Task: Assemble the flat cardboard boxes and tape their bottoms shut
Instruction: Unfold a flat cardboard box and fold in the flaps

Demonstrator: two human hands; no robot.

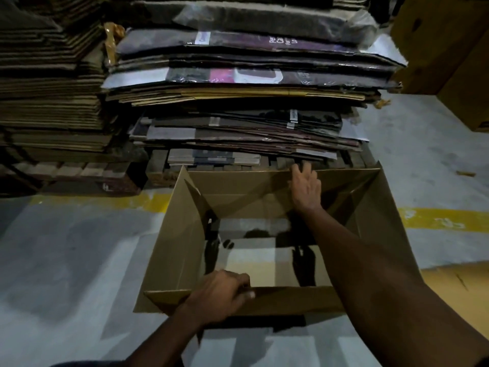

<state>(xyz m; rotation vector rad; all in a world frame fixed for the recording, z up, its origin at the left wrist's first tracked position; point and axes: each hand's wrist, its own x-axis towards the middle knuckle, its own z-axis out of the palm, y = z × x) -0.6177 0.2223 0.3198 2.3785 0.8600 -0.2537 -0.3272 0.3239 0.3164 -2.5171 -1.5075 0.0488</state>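
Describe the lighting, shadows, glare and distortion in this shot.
Head view: dim overall, with the flat cardboard stacks sinking into murk. The grey floor is the brightest area, with a dark shadow under the near edge of the open box. There is a pale sheen on the plastic wrap. The wide-angle lens splays the box's sides and slants the yellow floor line.

A dim, grainy picture in which the stacks of flattened cardboard [251, 75] sink into murk, the pale floor [66, 247] catches light and holds soft shadows, and straight lines bow near the edges.
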